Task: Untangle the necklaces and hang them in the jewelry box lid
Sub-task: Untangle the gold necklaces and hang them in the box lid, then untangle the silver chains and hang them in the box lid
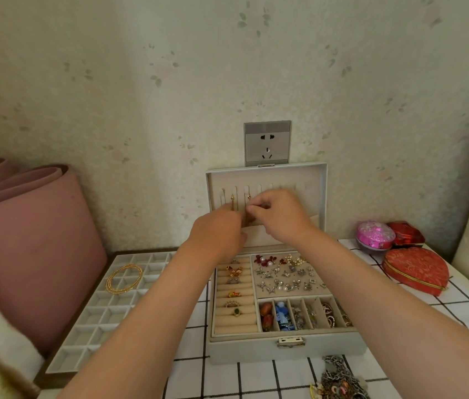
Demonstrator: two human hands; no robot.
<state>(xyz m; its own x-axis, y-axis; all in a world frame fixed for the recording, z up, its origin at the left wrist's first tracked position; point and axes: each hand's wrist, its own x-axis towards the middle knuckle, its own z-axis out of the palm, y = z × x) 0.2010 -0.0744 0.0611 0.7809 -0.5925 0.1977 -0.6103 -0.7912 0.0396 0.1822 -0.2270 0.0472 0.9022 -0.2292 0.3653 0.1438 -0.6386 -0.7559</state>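
The pale jewelry box stands open in the middle, its lid upright against the wall with a row of hook slots. Both hands are raised in front of the lid. My left hand and my right hand pinch a thin gold necklace that hangs from a slot. A second gold chain hangs from the slot to its left. A tangled heap of necklaces lies on the checked cloth in front of the box, at the bottom edge.
A white divided tray with gold bangles lies to the left. A rolled pink mat stands beyond it. A red heart-shaped box, a pink container and a red box sit to the right. A wall socket is above the lid.
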